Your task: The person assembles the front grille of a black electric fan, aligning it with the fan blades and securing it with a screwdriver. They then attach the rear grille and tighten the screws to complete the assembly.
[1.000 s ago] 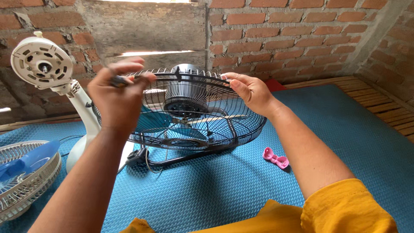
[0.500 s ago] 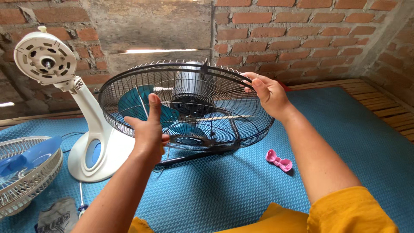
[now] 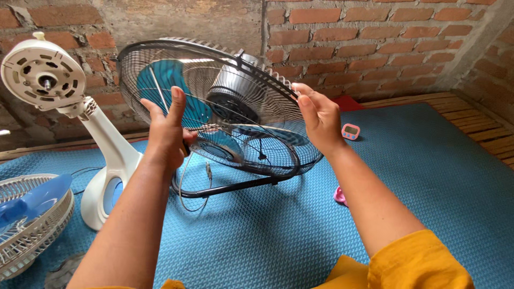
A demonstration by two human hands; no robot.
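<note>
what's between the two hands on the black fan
In the head view, the wire cage with blue blades and silver motor spans between left hand and right hand.

Rough red brick walls (image 3: 385,48) with a grey mortar patch. A blue textured mat (image 3: 278,241) covers the floor beside wooden slats (image 3: 482,126)

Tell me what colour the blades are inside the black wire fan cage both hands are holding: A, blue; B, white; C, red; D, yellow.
A: blue blades show through the black wire cage, which the left hand and right hand hold at its two sides.
</note>
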